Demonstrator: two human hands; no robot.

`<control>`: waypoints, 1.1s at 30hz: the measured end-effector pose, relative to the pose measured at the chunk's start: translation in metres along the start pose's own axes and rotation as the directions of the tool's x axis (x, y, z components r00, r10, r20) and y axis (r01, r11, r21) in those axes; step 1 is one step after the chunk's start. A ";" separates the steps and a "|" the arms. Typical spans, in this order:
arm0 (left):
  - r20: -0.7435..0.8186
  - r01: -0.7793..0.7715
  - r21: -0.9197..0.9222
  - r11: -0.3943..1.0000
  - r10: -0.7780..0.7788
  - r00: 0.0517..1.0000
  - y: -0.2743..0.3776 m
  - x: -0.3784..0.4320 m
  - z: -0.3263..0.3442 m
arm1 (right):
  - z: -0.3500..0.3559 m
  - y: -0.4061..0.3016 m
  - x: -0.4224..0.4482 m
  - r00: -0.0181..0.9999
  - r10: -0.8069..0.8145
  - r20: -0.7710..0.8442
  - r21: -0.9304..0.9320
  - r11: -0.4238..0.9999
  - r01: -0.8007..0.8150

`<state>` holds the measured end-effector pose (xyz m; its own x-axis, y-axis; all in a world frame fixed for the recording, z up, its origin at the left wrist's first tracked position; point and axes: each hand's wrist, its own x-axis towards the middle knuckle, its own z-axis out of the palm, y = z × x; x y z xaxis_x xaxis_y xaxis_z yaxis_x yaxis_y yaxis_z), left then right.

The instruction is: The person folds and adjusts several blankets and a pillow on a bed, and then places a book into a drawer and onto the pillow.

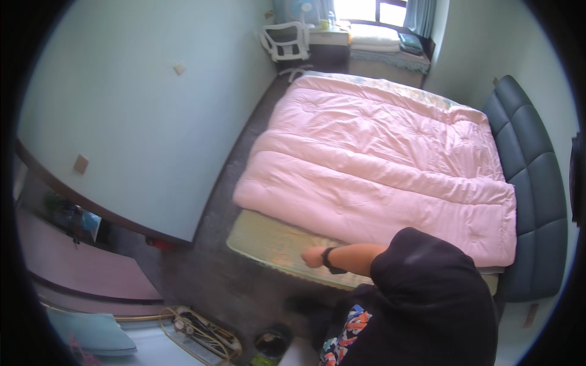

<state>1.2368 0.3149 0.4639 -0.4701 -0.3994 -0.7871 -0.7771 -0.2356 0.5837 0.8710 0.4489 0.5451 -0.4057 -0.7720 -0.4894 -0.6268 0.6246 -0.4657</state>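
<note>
My right hand (313, 257), with a black watch (328, 260) on the wrist, reaches leftward over the near side of the bed. Beneath it in the picture is a pale green patterned mattress (270, 238); whether the hand touches it, I cannot tell. The fingers look curled, and their inner side is hidden. A thick pink quilt (366, 183) covers most of the bed, with a long fold across it and its near edge just beyond my forearm. At the far side a strip of patterned mattress shows. My left hand is out of view.
A dark padded headboard (526, 169) borders the bed at right. Beyond it stand a white chair (288, 41) and a window seat with folded bedding (374, 37). Low at left are a blue cushion (91, 331), a gold-framed rack (201, 334) and a bin (272, 342).
</note>
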 end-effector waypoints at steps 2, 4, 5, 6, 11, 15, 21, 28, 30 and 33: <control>0.022 -0.032 0.045 0.998 0.031 0.999 0.018 0.025 -0.042 | 0.014 -0.007 0.022 0.988 -0.008 0.153 -0.265 0.963 0.049; 0.061 -0.056 0.106 0.993 0.050 0.997 0.037 0.044 -0.081 | 0.030 -0.003 0.033 0.945 0.051 0.322 -0.521 0.843 0.133; 0.042 -0.041 0.119 0.992 0.036 0.998 0.034 0.044 -0.114 | 0.021 -0.032 0.028 0.942 -0.010 0.336 -0.561 0.801 0.209; 0.056 -0.039 0.152 0.988 0.030 0.998 0.037 0.047 -0.134 | 0.017 -0.041 0.030 0.904 0.002 0.428 -0.609 0.739 0.286; 0.268 -0.241 0.625 0.743 0.086 0.960 0.034 0.044 -0.240 | -0.028 -0.077 0.070 0.779 -0.093 0.620 -0.595 0.591 0.545; 0.315 -0.353 0.914 0.198 0.199 0.928 0.345 -0.048 -0.283 | -0.125 -0.159 0.101 0.928 -0.298 0.221 -0.820 0.459 0.343; 0.658 -0.485 0.751 -0.448 0.564 0.499 0.645 -0.122 -0.311 | -0.323 -0.315 0.138 0.761 -0.642 -0.093 -0.848 0.452 0.277; 0.767 -0.164 0.622 -0.766 0.553 0.326 0.789 -0.133 -0.295 | -0.475 -0.374 0.132 0.661 -0.558 -0.502 -0.865 0.343 -0.367; 0.844 -0.197 0.530 -0.825 0.492 0.214 0.821 -0.125 -0.288 | -0.505 -0.384 0.117 0.676 -0.475 -0.564 -0.825 0.308 -0.473; 0.900 -0.204 0.434 -0.878 0.412 0.142 0.862 -0.106 -0.276 | -0.541 -0.378 0.126 0.673 -0.403 -0.620 -0.784 0.308 -0.538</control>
<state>0.7324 -0.0900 1.1050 -0.7635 0.6437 -0.0513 0.5964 0.6725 -0.4382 0.6972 0.0515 1.0582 -0.4333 -0.8443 0.3153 -0.4966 0.5156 0.6982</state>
